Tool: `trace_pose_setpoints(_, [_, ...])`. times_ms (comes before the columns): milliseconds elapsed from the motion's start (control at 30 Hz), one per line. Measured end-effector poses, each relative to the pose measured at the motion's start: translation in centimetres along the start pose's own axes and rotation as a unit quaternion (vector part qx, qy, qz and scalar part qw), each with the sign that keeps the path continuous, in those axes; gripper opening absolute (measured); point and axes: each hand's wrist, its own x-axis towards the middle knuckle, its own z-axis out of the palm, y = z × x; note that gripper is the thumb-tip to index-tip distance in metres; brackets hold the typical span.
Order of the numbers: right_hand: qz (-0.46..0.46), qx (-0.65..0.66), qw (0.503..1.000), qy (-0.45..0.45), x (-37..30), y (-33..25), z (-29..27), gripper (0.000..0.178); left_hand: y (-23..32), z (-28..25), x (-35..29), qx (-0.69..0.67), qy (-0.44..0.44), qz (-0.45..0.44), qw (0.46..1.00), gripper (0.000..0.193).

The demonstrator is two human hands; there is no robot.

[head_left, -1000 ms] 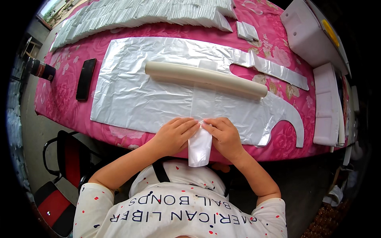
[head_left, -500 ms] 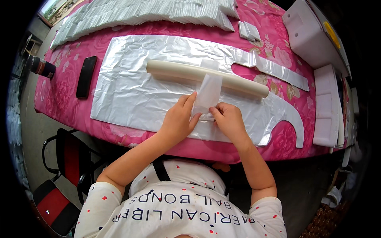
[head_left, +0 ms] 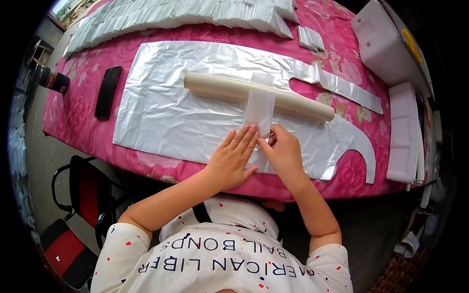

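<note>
A silvery-white plastic sheet (head_left: 156, 107), with curved cut-outs and strap-like ends on its right side, lies flat on the table. Across it rests a long cream tube (head_left: 215, 87). A translucent plastic strip (head_left: 259, 106) passes over the tube's middle and runs down toward my hands. My left hand (head_left: 231, 157) lies flat, fingers stretched, on the sheet at the strip's lower left edge. With thumb and fingers closed, my right hand (head_left: 284, 155) pinches the strip's lower right edge; its fingertips partly hide the spot.
A long row of stacked folded white packets (head_left: 181, 17) lines the table's far side, with a small separate stack (head_left: 310, 38) beside it. A black phone (head_left: 108, 93) and a dark jar (head_left: 53, 79) are at left. White foam boxes (head_left: 403, 132) stand right. Red-and-black chairs (head_left: 88, 195) are lower left.
My left hand has come down from the strip's upper left side and now lies flat. The strip, raised before, now lies down over the tube. My right hand stays at the strip's lower end.
</note>
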Motion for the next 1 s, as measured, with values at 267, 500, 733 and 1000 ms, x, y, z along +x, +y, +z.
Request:
trace_pose_setpoints(267, [-0.323, -0.149, 0.92, 0.165, -0.3, 2.6, 0.4, 0.035, -0.2, 0.2, 0.7, -0.017, 0.06, -0.004, 0.998, 0.061])
trace_pose_setpoints(500, [-0.396, -0.141, 0.902, 0.101, 1.3, 3.2, 0.1, 0.029, -1.1, -0.9, 2.1, -0.082, 0.126, 0.001, 0.989, 0.048])
trace_pose_setpoints(733, [-0.369, -0.077, 0.924, 0.071, 1.7, 3.5, 0.0, 0.031, -1.3, -0.3, 2.5, 0.007, 0.127, 0.014, 0.992, 0.047])
trace_pose_setpoints(1000, [-0.313, 0.006, 0.95, 0.01, 1.8, 3.3, -0.9, 0.039, -1.6, -0.4, 2.7, -0.015, 0.163, 0.026, 0.986, 0.034])
